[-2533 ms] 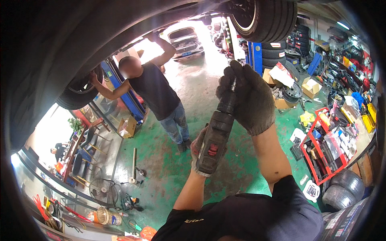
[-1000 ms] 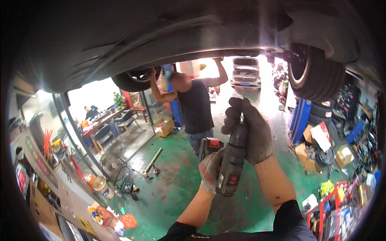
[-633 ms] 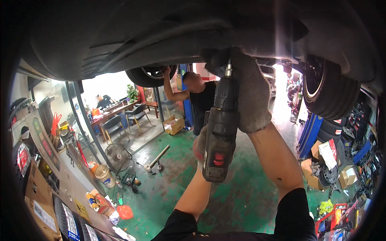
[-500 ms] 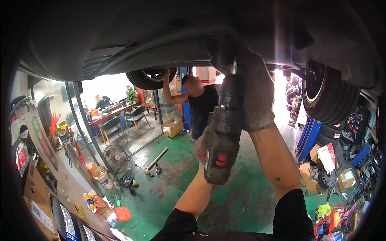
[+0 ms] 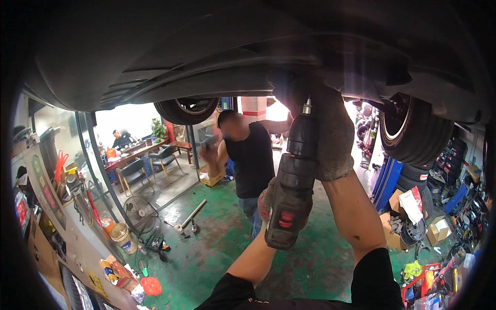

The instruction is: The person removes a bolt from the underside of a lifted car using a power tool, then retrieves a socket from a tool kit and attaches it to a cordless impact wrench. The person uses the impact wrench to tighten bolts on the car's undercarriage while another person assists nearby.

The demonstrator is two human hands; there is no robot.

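Overhead is the dark underside of a raised car [image 5: 206, 57]. My left hand [image 5: 264, 200], in a worn glove, grips a black cordless power driver [image 5: 297, 170] from below, partly hidden behind it. The driver stands nearly upright, tilted slightly right at its top, with a silver bit holder [image 5: 308, 107] pointing at the underside. Beside the driver's upper end is my right hand [image 5: 333, 132], in a grey knit glove, raised to the underside. Its fingers are lost in shadow, so their grip is unclear.
A co-worker [image 5: 250, 160] in a black sleeveless top stands just beyond my left arm. Car wheels hang at the far left [image 5: 188, 109] and right [image 5: 418, 132]. A fan [image 5: 139, 214], a bucket [image 5: 124, 237], a blue lift post [image 5: 387, 183] and cardboard boxes [image 5: 440, 231] surround the green floor.
The driver and its bit are slightly lower in view, with the left hand still around it. The co-worker's raised arm has come down from the far wheel. My view has shifted a little.
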